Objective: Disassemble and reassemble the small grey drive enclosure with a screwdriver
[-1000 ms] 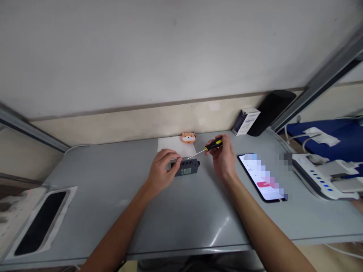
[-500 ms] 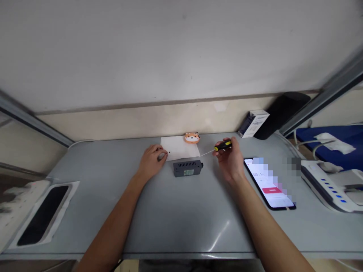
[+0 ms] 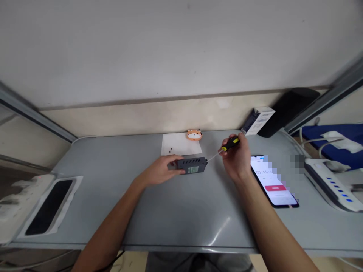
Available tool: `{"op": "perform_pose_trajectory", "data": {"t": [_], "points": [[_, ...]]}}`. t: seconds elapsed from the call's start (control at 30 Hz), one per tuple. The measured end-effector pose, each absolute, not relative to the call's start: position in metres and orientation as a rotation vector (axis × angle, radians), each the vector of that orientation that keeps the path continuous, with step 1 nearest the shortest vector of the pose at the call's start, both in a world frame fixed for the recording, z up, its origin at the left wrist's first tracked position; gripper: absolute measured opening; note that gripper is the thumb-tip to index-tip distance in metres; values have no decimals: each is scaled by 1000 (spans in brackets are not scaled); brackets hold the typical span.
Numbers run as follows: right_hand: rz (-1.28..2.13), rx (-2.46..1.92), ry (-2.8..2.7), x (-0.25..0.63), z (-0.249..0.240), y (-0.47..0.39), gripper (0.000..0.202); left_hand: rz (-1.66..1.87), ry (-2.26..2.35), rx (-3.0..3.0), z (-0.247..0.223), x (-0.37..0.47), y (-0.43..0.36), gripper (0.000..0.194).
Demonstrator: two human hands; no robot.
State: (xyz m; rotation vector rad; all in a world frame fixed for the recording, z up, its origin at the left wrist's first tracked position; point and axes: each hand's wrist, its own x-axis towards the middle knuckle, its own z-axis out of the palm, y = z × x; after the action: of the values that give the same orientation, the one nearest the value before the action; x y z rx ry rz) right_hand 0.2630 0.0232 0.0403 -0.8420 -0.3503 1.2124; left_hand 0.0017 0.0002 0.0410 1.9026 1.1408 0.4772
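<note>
In the head view, my left hand (image 3: 161, 170) is closed round the left end of a dark grey vented box (image 3: 193, 165) with a pale green label. A smaller grey piece shows by its fingers; I cannot make out what it is. My right hand (image 3: 235, 156) grips a screwdriver (image 3: 231, 143) with a black and yellow handle. Its thin shaft points down-left, and the tip is at the box's right end; whether it touches is unclear. Behind the box lies a white sheet of paper (image 3: 178, 142) with a few tiny dark specks, perhaps screws.
An orange and white animal-face case (image 3: 194, 135) sits at the paper's back corner. To the right are a lit phone (image 3: 274, 185), a power strip (image 3: 329, 181), a small carton (image 3: 258, 120) and a black cylinder (image 3: 292, 107). A dark phone (image 3: 49, 207) lies at left.
My left hand has moved from the paper's edge to the box and taken hold of it. Another dark speck shows on the paper. The screwdriver tip is now at the box's right end.
</note>
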Motion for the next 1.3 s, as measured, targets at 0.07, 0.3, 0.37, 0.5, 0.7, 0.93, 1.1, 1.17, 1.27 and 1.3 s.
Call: {"op": "perform_pose_trajectory", "data": {"t": [0.07,0.3,0.37,0.5,0.7,0.93,1.1,1.17,1.27,1.3], "points": [[1143,-853,-444,261,45,19,36,570,1126,1889,32,8,2,36],[589,-962,-883,243,56,-14,42,624,1165,2151,12,11,5,23],[401,-999,-1026,237,49,-21,39,642,1162,2228,10,13,5,21],[153,-1037,-1330,237,32,-25,29,643,1150,2297,14,16,4,22],[96,-1045,-1406,244,28,-17,25,432,1088,2291,28,15,-4,77],[144,-1026,-1286,241,19,-18,29,397,1092,2288,25,11,-4,78],[242,-981,-1214,237,19,-21,33,394,1101,2272,26,11,-4,76],[295,-1004,-1180,236,20,-21,36,398,1089,2281,26,11,-4,75],[255,-1055,-1204,237,21,-20,37,413,1083,2290,25,12,-3,75],[222,-1061,-1221,238,21,-20,37,416,1083,2293,25,12,-3,75]]}}
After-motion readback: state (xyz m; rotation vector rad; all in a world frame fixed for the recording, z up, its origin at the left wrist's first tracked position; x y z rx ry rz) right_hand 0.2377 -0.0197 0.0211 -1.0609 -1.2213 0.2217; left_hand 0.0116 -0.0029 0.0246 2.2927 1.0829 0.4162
